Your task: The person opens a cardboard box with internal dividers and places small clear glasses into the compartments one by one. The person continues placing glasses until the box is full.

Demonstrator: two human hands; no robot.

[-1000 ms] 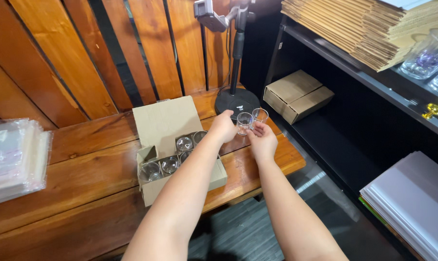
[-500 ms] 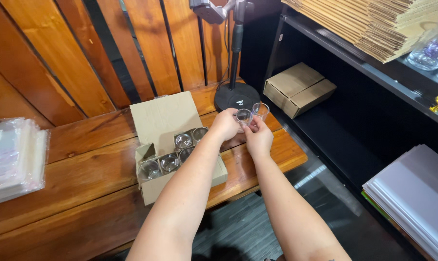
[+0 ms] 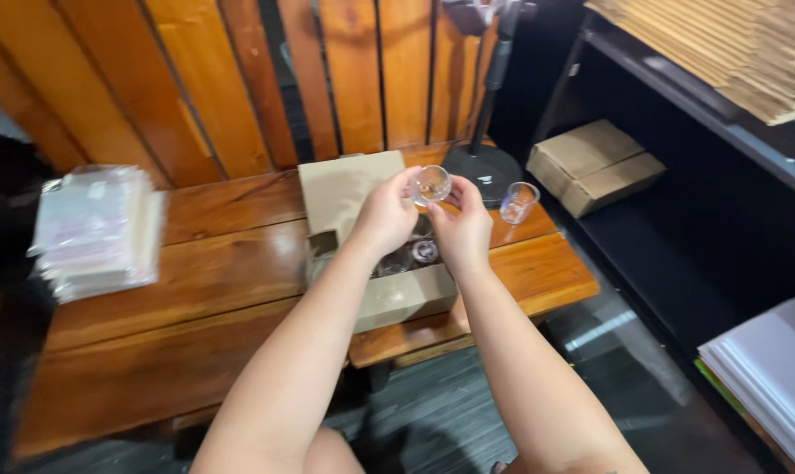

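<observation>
Both of my hands are raised over an open cardboard box [image 3: 397,298] on the wooden table [image 3: 196,290]. My left hand [image 3: 384,215] and my right hand [image 3: 461,230] together hold one small clear glass cup [image 3: 433,183] by its rim and sides. Inside the box lie several more clear glass cups [image 3: 424,253], partly hidden by my hands. Another small glass cup [image 3: 518,202] stands upright on the table to the right of my right hand, apart from it.
A stack of clear plastic packets [image 3: 99,230] lies at the table's left. A black stand with a round base [image 3: 483,167] rises behind the box. A closed cardboard box [image 3: 595,162] sits on a dark shelf; flat cardboard sheets [image 3: 731,53] and white sheets [image 3: 770,369] lie right.
My hands with the held cup have moved left, away from the second cup, which now stands alone on the table. The camera view has shifted right and down.
</observation>
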